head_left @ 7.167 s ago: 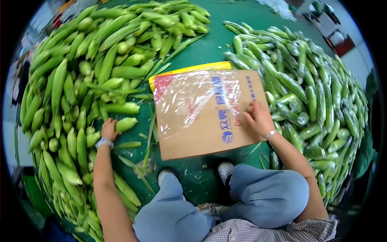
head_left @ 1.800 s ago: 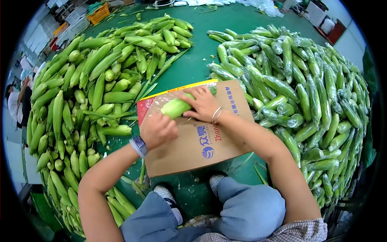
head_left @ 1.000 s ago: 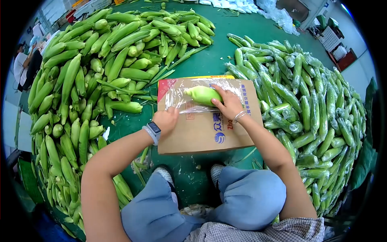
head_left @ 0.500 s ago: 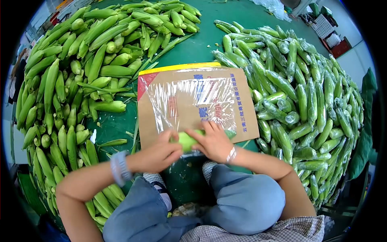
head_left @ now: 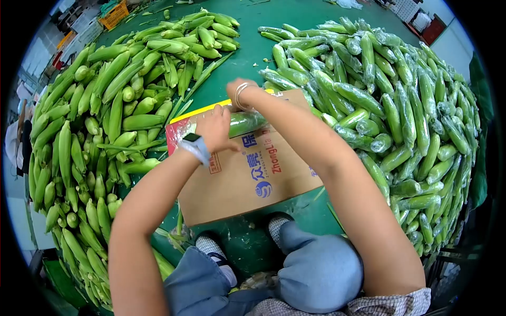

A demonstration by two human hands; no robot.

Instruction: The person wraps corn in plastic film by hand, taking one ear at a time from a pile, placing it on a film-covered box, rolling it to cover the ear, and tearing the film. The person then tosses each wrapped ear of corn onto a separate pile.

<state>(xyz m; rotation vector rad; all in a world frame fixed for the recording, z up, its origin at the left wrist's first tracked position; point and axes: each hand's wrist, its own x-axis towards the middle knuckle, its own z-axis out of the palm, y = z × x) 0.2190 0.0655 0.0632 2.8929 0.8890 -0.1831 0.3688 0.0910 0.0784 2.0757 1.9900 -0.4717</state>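
An ear of corn [head_left: 246,122] in green husk with clear film over it lies crosswise on the far part of a printed cardboard box [head_left: 240,184]. My left hand [head_left: 215,129], with a watch on its wrist, is at the ear's left end, thumb spread away from the fingers. Reaching across the ear, my right hand [head_left: 242,92] is bunched near the box's yellow far edge [head_left: 197,109]. Its fingertips are hidden, and what they hold cannot be made out.
A large heap of unwrapped corn [head_left: 95,137] rises on the left. Film-wrapped corn [head_left: 390,121] is piled on the right. Loose husk leaves [head_left: 203,79] lie beyond the box on the green surface [head_left: 253,37]. An orange crate [head_left: 113,16] stands far back left.
Both hands have moved away from me, from the box's near edge to its far edge. The corn has moved there too. The film sheet spread over the box no longer covers its print.
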